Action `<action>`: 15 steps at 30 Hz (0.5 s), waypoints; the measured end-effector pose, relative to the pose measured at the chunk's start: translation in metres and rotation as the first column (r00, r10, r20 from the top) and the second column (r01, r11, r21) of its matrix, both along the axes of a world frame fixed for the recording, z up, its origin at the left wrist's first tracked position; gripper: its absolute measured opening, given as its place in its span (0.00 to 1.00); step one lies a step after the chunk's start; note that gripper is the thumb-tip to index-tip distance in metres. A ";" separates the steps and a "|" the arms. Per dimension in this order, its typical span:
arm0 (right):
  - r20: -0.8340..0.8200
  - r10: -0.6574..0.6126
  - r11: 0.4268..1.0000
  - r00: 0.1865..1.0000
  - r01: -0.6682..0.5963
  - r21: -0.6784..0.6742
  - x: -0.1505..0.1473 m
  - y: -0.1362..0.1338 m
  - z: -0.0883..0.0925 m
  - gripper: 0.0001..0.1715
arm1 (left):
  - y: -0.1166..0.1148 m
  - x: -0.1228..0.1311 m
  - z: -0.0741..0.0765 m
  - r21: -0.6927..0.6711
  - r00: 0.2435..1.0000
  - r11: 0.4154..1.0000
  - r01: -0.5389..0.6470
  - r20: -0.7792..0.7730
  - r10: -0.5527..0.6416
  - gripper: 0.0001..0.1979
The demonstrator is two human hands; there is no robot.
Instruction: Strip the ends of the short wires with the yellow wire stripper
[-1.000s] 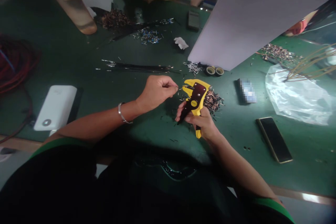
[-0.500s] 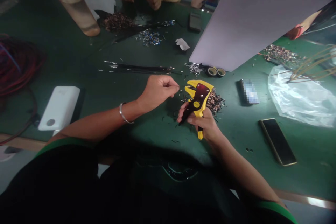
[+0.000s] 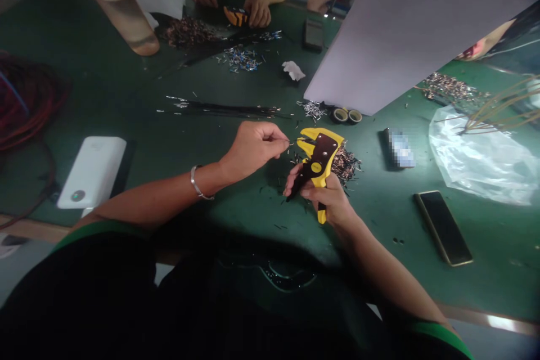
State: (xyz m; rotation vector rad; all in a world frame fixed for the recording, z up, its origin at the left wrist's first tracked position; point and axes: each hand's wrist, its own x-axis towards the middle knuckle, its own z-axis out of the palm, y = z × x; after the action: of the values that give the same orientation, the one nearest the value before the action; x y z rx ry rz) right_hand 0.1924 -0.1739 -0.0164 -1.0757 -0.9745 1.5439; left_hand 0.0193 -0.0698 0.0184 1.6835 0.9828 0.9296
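Observation:
My right hand is wrapped round the handles of a yellow-and-black wire stripper, whose jaws gape towards the left. Just left of those jaws, my left hand pinches a thin wire between thumb and forefinger. Only a short tip of this wire shows; the hand hides the rest. Behind the stripper lies a heap of stripped wire scraps. Beyond my left hand, a bundle of black wires with shiny ends lies across the table. A small pile of silvery ferrules sits at its right.
Two tape rolls stand by a large white panel. On the right are a phone and a clear plastic bag. A white power bank lies left. Across the table, a co-worker's hand is at an orange tool.
A bit of wire tip now shows between my left fingertips and the jaws. My hands have barely moved. The co-worker has lowered the orange tool to the table.

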 end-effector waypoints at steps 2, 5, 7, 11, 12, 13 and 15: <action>-0.022 -0.029 1.000 0.999 0.029 0.007 0.000 0.001 0.000 0.20 | -0.002 0.000 0.000 0.035 1.000 0.999 -0.005 -0.008 0.006 0.06; -0.033 -0.063 0.998 0.997 0.064 0.018 0.000 0.002 0.001 0.21 | -0.006 0.002 -0.004 0.082 1.000 0.997 -0.006 -0.009 0.006 0.05; -0.017 -0.080 0.996 0.997 0.080 0.025 0.000 0.002 0.001 0.21 | -0.009 0.003 -0.007 0.094 1.000 0.996 -0.001 -0.012 0.002 0.05; 0.033 -0.073 0.997 0.997 0.071 0.041 -0.003 0.001 -0.003 0.20 | -0.016 0.006 -0.010 0.108 1.000 0.994 -0.003 -0.020 0.006 0.06; 0.046 -0.067 0.997 0.997 0.064 0.048 -0.003 0.001 -0.004 0.20 | -0.018 0.007 -0.010 0.113 1.000 0.994 -0.004 -0.014 0.006 0.07; 0.058 -0.063 0.997 0.996 0.060 0.057 -0.004 0.001 -0.005 0.20 | -0.020 0.008 -0.011 0.115 1.000 0.993 -0.003 -0.006 0.004 0.07; 0.091 -0.065 0.995 0.994 0.058 0.079 -0.005 0.001 -0.006 0.19 | -0.024 0.008 -0.012 0.113 1.000 0.994 0.012 0.015 -0.014 0.09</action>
State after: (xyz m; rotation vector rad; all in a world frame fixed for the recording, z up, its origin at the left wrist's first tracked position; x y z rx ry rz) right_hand 0.1869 -0.1724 -0.0224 -1.1213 -1.0464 1.4062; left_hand 0.0278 -0.0942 0.0064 1.7717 0.9229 1.0045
